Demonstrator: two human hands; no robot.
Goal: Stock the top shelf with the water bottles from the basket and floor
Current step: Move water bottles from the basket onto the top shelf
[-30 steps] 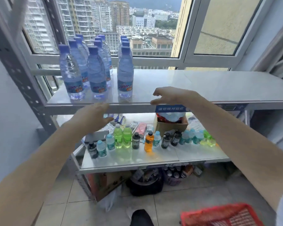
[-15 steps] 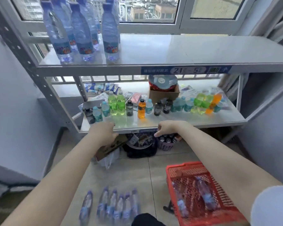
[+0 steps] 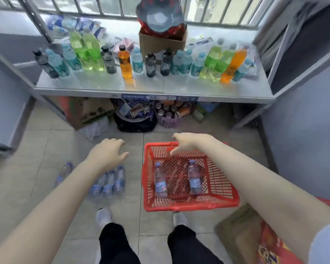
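We reach down for water bottles [image 3: 160, 180]
Our left hand [image 3: 107, 151] spreads open above the floor bottles [image 3: 108, 181], our right hand [image 3: 187, 142] open over the red basket [image 3: 147, 187] holding two more, likely so each can grab one.

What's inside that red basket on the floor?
Two lie on the bottom of the red basket, apart: the left water bottle and the right water bottle, caps toward the shelf. The right hand and forearm cover its far right side.
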